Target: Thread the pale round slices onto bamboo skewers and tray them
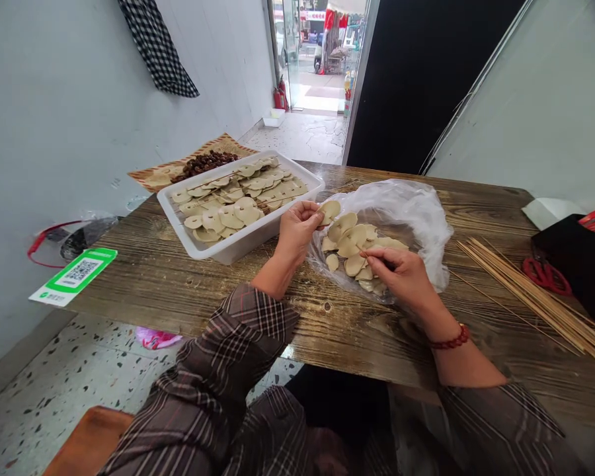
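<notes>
Pale round slices [352, 240] lie in an open clear plastic bag [429, 218] on the wooden table. My left hand [298, 228] pinches one pale slice [330, 211] at the bag's left edge, fingers closed. Over the bag's front right, my right hand [401, 271] is closed, thumb and fingertips pinching a thin stick [363, 252]; most of the stick is hidden. Several slices near its tip seem to be threaded on it. To the left stands a white tray [238, 246] with rows of similar slices on sticks.
Behind the tray, dark red pieces [211, 162] lie on patterned paper [151, 177]. Loose bamboo sticks [535, 297], red scissors [546, 276] and a black box [570, 264] are at the right. A green-and-white code card [74, 276] sits at the table's left edge.
</notes>
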Motion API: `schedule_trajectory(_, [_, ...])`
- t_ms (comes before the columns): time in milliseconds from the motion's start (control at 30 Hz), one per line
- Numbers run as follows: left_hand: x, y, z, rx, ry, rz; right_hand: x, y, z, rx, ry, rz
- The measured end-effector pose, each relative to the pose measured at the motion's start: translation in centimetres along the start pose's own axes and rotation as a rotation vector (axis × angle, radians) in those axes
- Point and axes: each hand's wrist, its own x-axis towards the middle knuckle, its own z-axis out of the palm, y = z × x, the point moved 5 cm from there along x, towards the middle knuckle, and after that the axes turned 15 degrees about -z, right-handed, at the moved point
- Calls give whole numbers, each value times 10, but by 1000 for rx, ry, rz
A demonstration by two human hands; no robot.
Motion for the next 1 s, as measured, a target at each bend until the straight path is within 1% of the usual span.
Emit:
schedule_trajectory(167, [0,-1,2,118,15,60,-1,2,1,36,14,51])
schedule_trajectory(233, [0,-2,4,173,-7,76,-1,3,2,70,13,85])
schedule_trajectory(300, [0,-3,5,168,-42,64,-1,5,2,126,14,129])
schedule_trajectory(367, [0,-4,5,90,-74,20,-2,6,3,195,19,183])
schedule_trajectory(467, [-1,-7,7,-21,-142,-90,-4,8,3,289,38,258])
schedule_trajectory(533, [-3,-10,11,-36,-207,-166,-5,9,3,327,56,289])
schedule_trajectory(600, [-5,-12,15,-37,-251,-211,-5,9,3,344,67,303])
schedule_trajectory(833, [-4,-16,14,-89,-271,-239,-6,10,4,351,44,285])
schedule_trajectory(1000, [-5,-20,14,-156,-299,-338,-5,9,4,246,39,221])
